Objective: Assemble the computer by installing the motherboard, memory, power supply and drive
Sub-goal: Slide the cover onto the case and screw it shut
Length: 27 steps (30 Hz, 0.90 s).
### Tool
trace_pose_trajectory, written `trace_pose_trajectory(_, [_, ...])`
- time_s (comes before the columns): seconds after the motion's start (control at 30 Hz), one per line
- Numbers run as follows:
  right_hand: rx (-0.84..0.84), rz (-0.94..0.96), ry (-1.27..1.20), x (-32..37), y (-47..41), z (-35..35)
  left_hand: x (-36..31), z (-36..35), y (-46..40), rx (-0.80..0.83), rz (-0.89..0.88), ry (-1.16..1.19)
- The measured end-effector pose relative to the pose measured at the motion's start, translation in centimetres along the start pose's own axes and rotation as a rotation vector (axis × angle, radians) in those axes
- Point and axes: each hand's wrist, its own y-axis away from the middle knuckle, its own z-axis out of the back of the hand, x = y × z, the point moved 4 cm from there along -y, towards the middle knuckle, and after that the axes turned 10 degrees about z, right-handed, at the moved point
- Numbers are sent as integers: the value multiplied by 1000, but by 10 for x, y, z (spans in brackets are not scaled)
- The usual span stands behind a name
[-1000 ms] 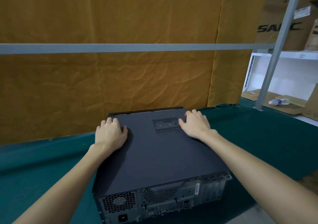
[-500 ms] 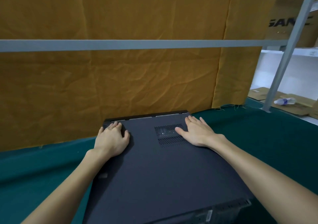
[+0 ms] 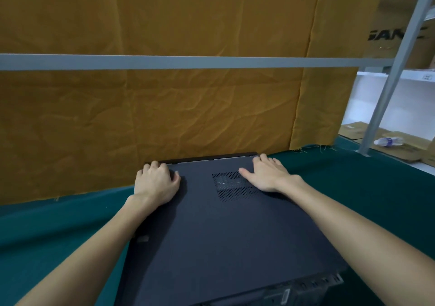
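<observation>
A dark grey computer case lies flat on the green cloth, its cover panel on top with a perforated vent near the far end. My left hand rests on the far left corner of the panel, fingers bent over its far edge. My right hand lies flat with straight fingers on the far right part of the panel, beside the vent. The rear port side of the case shows at the bottom right. Nothing inside the case can be seen.
The green table cloth spreads on both sides of the case. A mustard curtain hangs close behind it, crossed by a grey rail. At the right stand a grey post, cardboard boxes and a plastic bottle.
Both hands have slid toward the far edge of the panel. The view has tilted up, so less of the case's rear side shows.
</observation>
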Motion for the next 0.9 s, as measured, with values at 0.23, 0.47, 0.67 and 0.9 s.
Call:
trace_pose_trajectory(0.23, [13,122,-47,9,-68,-8,-7,-21,-60,123,-18,21])
trace_pose_trajectory(0.47, [-53,125,-27,-2,-98,-22,-4,-31,-79,62,3,39])
trace_pose_trajectory(0.67, [-82,80,-56,2,-95,-12,-8,-17,-72,17,46,105])
trace_pose_trajectory(0.9, [-140,67,-70,67,-12,-7,27,-5,-17,162,165,547])
